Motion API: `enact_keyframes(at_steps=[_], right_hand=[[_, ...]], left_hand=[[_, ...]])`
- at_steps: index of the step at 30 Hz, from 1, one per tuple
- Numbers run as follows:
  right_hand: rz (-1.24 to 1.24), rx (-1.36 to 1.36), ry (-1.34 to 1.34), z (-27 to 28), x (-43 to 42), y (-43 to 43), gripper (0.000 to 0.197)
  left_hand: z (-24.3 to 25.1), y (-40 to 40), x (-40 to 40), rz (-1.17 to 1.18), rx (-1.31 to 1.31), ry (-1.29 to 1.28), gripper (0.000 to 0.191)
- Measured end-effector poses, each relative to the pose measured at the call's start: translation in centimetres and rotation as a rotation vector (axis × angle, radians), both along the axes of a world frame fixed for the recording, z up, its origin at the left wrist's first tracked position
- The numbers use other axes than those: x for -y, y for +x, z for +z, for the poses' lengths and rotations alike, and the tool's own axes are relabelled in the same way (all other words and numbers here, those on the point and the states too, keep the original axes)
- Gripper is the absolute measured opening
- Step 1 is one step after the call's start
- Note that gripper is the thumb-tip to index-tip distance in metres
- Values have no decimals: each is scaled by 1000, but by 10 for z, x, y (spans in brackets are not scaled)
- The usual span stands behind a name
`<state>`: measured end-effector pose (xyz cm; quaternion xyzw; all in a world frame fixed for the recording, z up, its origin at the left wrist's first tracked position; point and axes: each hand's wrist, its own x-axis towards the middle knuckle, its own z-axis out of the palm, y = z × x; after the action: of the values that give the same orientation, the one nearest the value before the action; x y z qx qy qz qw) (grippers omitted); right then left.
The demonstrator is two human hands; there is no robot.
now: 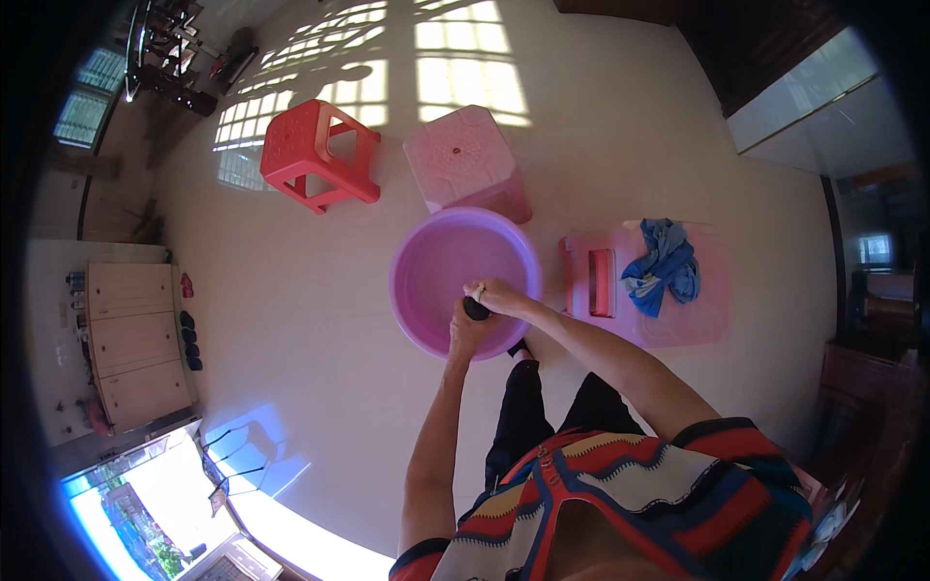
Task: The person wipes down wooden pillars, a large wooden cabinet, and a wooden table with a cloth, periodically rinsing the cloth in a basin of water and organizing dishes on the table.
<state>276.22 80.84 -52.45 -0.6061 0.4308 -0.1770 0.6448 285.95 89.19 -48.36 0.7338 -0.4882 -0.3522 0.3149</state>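
Over the purple plastic basin [429,240] my two hands are close together. My left hand [466,327] is wrapped around a small dark object [476,309], whose kind I cannot tell. From above, my right hand [498,296] is bent over the top of the dark object, fingers drawn together; a thin pale thing, perhaps a ring or band, shows at its fingers. Whether the right hand grips the object is not clear. The basin rests beside a pink plastic stool [458,156] and looks pale purple inside.
A red plastic stool [312,156] stands further left. On the right, a blue cloth [662,265] lies bunched on a pink plastic surface [697,319]. Slippers [189,341] line the floor by a low cabinet [138,341] at the far left. A dark-clad foot is just below the basin.
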Motion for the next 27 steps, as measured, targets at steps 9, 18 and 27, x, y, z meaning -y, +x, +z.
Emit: enact_keyframes(at_steps=[9,18,27], right_hand=[[-294,313,493,75,-61,-206,31],[-553,225,130,133,-179,-466,41],[-1360,214,-111,135,-294,-657,12]], left_hand=[[41,-132,-14,125,-845,260,42],[69,-402,-19,-140,-903,231,32],[117,-641,-61,-641,-673,651,66]])
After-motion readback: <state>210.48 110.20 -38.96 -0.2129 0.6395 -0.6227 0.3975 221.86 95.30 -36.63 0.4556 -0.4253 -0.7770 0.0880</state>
